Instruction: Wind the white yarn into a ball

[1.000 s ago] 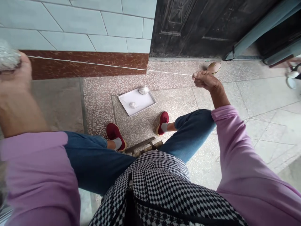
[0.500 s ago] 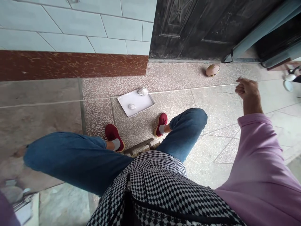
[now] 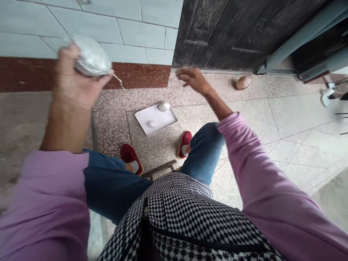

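Observation:
My left hand [image 3: 73, 81] is raised at the upper left, its fingers wrapped round a pale ball of thread [image 3: 91, 58]. A short end of thread [image 3: 119, 80] hangs from the ball. My right hand [image 3: 191, 78] is held out in front of the dark door, blurred, with its fingers partly curled; I cannot make out thread in it. Below on the floor lies a white tray [image 3: 160, 121] holding two smaller thread balls [image 3: 164, 106] [image 3: 151, 124]. I sit with my red shoes [image 3: 130, 156] just in front of the tray.
A dark door [image 3: 231, 32] and a tiled wall with a red skirting [image 3: 141, 74] stand ahead. A tan shoe [image 3: 243, 82] lies by the door. A wooden stool edge [image 3: 160, 168] shows between my legs. Speckled floor spreads to the right.
My left hand has come back into view at the upper left with the thread ball. My right hand has swung left from the far right towards the door. The taut thread line is gone.

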### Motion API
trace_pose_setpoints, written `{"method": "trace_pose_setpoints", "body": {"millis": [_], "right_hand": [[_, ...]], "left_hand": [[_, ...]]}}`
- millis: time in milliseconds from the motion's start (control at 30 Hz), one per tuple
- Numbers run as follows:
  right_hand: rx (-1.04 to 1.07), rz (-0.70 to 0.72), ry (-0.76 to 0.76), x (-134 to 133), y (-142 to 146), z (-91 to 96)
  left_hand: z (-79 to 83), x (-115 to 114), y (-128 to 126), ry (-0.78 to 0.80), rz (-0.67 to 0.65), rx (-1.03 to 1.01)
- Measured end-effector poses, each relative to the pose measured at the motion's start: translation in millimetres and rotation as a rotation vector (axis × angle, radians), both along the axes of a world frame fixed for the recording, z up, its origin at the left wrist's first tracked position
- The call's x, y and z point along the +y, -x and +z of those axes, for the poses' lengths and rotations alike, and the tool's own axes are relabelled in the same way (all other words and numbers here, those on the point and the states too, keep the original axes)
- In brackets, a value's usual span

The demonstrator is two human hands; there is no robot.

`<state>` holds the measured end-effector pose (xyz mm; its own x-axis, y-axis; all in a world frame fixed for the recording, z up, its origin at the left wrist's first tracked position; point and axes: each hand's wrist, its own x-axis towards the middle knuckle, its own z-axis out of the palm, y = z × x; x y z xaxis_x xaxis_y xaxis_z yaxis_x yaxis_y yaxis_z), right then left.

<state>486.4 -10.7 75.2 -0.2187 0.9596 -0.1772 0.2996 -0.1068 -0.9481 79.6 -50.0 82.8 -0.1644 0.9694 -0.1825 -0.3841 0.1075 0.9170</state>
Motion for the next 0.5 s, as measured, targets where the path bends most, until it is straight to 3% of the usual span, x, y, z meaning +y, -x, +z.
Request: {"method": "trace_pose_setpoints", "body": {"millis": [133,233,300,367,433,500], "right_hand": [[0.302,0.157,0.155,-9,118,-20.8],[0.289,0.246,0.241,-22,153,-39.1],[0.252,0.277,0.197,-28,147,-53.8],[0.211,0.273,0.115,-27,124,-66.7],[0.139,0.216,0.079,-23,89,-73.7],[0.026,0.121,0.108,-22,45,-72.1]], "left_hand": [[-27.6,-5,-57,-0.106,-0.106,-0.200],[-43.9,-8,-57,-0.122,-0.109,-0.217],[-51.9,-4,-42,-0.097,-0.096,-0.214],[-55.6,4,-21,-0.067,-0.105,-0.220],[-53.1,13,1,-0.055,-0.079,-0.242],[-45.1,22,25,-0.054,0.031,-0.248]]}}
